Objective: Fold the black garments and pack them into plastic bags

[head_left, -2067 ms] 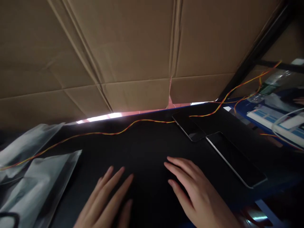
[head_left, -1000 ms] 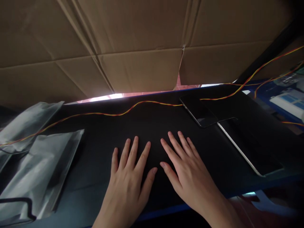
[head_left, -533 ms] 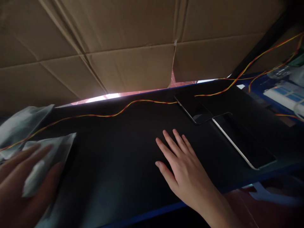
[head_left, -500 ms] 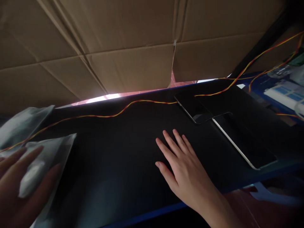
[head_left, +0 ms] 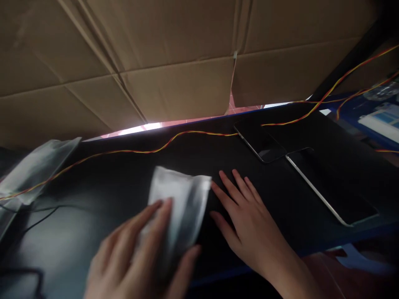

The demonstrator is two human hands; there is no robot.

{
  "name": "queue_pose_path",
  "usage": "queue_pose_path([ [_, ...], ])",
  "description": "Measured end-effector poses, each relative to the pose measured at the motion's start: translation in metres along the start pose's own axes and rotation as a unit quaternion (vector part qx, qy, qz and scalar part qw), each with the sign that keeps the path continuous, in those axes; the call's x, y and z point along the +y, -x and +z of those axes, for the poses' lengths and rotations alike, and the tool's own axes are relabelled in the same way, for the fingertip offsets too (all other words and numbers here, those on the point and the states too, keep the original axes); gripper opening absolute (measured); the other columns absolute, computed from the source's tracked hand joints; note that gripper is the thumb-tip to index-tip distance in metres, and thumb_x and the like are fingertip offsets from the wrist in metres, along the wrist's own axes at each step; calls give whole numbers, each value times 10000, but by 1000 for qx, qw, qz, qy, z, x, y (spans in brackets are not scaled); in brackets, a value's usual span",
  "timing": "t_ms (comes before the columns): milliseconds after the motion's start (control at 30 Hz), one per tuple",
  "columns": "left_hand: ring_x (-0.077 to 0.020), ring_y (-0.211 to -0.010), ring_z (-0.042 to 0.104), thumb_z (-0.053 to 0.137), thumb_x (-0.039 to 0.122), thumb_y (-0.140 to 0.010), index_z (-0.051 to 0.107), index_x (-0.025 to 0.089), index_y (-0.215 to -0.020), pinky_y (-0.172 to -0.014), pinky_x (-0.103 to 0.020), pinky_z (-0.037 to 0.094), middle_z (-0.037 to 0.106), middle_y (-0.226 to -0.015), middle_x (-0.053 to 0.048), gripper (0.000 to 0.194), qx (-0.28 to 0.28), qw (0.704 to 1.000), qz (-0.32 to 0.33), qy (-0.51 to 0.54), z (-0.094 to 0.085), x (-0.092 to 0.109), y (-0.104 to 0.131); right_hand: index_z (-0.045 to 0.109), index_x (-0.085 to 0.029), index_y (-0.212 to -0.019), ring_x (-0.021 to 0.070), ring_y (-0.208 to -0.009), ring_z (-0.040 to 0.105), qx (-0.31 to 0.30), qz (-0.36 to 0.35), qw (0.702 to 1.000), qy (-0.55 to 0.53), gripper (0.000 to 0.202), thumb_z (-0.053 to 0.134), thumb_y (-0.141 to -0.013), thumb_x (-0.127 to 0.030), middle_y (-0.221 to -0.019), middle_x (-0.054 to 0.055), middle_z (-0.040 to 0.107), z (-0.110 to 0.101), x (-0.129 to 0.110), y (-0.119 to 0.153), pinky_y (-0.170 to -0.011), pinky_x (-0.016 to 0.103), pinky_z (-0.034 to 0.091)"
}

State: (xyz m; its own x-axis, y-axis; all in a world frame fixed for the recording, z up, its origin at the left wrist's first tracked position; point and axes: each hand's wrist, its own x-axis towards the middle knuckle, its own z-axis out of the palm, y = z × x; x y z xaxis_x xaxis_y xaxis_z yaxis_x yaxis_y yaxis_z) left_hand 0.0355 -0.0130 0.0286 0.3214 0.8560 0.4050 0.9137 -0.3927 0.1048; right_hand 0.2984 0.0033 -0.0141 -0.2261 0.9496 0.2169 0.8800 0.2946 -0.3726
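Note:
My left hand (head_left: 140,253), blurred by motion, grips a translucent plastic bag (head_left: 190,199) with something pale inside, at the lower centre of the view. The bag's upper right corner is close to the fingertips of my right hand (head_left: 249,220). That hand lies flat on the black tabletop (head_left: 124,182) with its fingers spread and nothing in it. Beyond its fingertips rests a dark phone (head_left: 262,143). A larger dark device with a pale edge (head_left: 330,182) lies to the right of my right hand.
Another plastic bag (head_left: 37,166) lies at the left. A twisted red and yellow wire (head_left: 183,133) runs across the table. Cardboard (head_left: 174,91) stands behind it. Thin black cables (head_left: 40,220) are at the left, and a white and blue box (head_left: 383,120) is at the far right.
My left hand has moved right, from the left edge towards the centre, carrying the plastic bag. Black cables now show at the left. My right hand stays flat; the view has shifted slightly.

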Motion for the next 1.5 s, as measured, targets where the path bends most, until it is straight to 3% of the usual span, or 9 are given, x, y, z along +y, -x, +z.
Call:
queue_pose_path([
  [67,-373,-1039,737,553,729,-1019,602,326,-1548,-745,-539,606,772,-1386,-95,667,-40,998,40,-32,10,23,-8,570,-239,-1608,342,-1715,245,-1,-2,1000,-17,500,505,-1112,-249,-1800,58,412,-1,2,1,-1329,659,378],
  [133,-360,-988,731,474,758,-1049,675,277,-1425,-732,-530,574,791,-1310,-122,644,-56,996,58,-41,16,34,-17,623,-223,-1532,303,-1695,319,18,4,999,-46,468,435,-1109,-155,-1751,64,498,-2,3,1,-1323,619,399],
  [233,-428,-1334,649,483,630,-1099,644,222,-1471,-1011,-631,538,662,-1552,-176,576,-38,994,100,-24,21,36,-28,703,-208,-1368,294,-1513,574,78,49,992,-91,373,410,-1137,-195,-1545,110,686,-8,3,-6,-1216,553,506],
  [300,-435,-1596,436,479,503,-1124,508,217,-1638,-1181,-646,455,457,-1760,-155,589,-52,987,155,-15,27,35,-32,740,-226,-1214,294,-1229,727,80,100,986,-105,317,436,-1151,-293,-1291,108,784,-14,2,-15,-1051,514,573],
  [467,-373,-1682,331,459,405,-1128,302,234,-1762,-1280,-644,403,409,-1802,-79,676,-80,986,146,-1,42,38,-29,658,-252,-835,219,-685,701,-8,168,978,-121,341,513,-1126,-354,-748,16,730,-24,1,-43,-664,365,483],
  [700,-310,-1714,278,436,239,-1119,364,276,-1738,-1368,-624,304,392,-1811,6,624,-55,995,81,22,49,43,-19,547,-267,-775,128,-544,617,-64,177,963,-193,320,535,-1089,-328,-635,-61,650,-26,-17,-36,-530,266,402],
  [967,-385,-1703,298,416,222,-1117,429,290,-1705,-1207,-757,509,408,-1800,-18,592,-68,996,59,26,48,39,-20,543,-295,-790,166,-514,674,11,155,964,-218,287,439,-1057,-285,-643,-31,693,-18,-47,13,-502,288,444],
  [1267,-537,-1644,342,427,169,-1082,174,326,-1790,-1052,-864,549,387,-1794,-156,768,-34,997,60,-35,52,53,-13,440,-278,-733,155,-526,584,-52,181,965,-185,353,429,-1084,-314,-596,-41,610,-26,-33,-21,-532,300,357],
  [1500,-484,-1592,472,407,205,-1110,466,300,-1690,-1032,-823,585,456,-1758,-119,590,-59,996,46,-52,47,53,-21,547,-270,-737,174,-553,668,-64,162,975,-139,310,499,-1042,-294,-637,-15,688,-26,-38,2,-536,289,413],
])
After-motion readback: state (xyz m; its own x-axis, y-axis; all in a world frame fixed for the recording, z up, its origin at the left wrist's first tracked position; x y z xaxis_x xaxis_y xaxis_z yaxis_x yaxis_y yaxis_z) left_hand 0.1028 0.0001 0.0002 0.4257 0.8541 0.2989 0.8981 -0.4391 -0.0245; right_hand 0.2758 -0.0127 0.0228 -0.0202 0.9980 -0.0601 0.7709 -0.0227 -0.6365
